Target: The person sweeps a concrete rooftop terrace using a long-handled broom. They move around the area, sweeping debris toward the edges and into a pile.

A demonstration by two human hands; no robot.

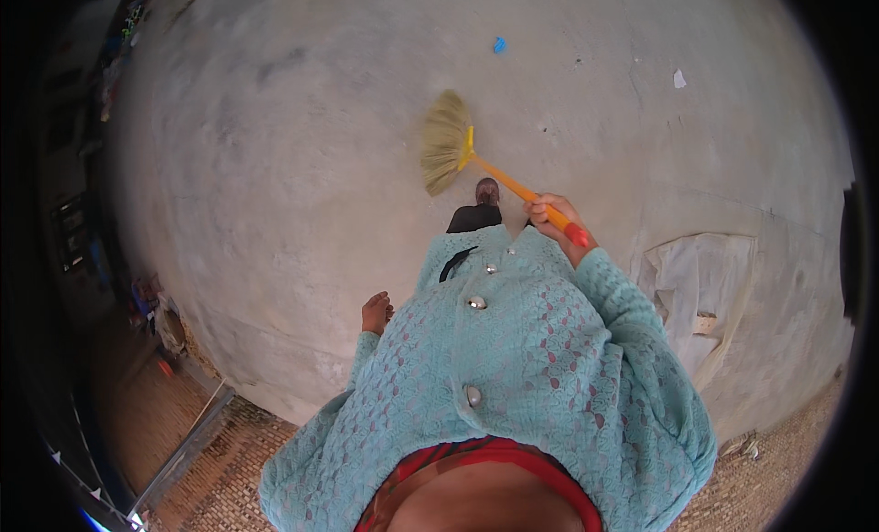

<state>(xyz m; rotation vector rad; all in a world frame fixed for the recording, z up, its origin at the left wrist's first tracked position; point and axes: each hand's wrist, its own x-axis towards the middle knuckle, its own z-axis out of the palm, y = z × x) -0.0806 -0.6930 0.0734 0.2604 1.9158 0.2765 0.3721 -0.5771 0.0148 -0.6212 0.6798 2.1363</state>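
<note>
"Where's the broom (502,176)?"

"Out in front of the person, slanting across the grey floor (320,147). Its fanned straw bristles (446,143) spread ahead and to the left of a dark shoe (487,192); the orange handle runs back to the right."

"Who has hold of it?"

"The right hand (555,228), wrapped firmly round the handle near its red end."

"And the left hand (376,312)?"

"Down by the person's side, well apart from the broom. Its fingers look bent, but I can't tell how tightly, and I see nothing in it."

"Which step is this, would you say?"

"A one-handed sweeping stroke, I'd judge. From overhead I can't be sure how hard the bristles press, if they touch at all."

"Anything lying about?"

"A blue scrap (499,45) farther ahead, a white scrap (679,79) off to the right, and a crumpled translucent sheet (700,285) near the right elbow."

"So what does the next move call for?"

"To my mind, a secure grip, bristles low and flat, and more reach if that blue scrap is wanted."
</note>
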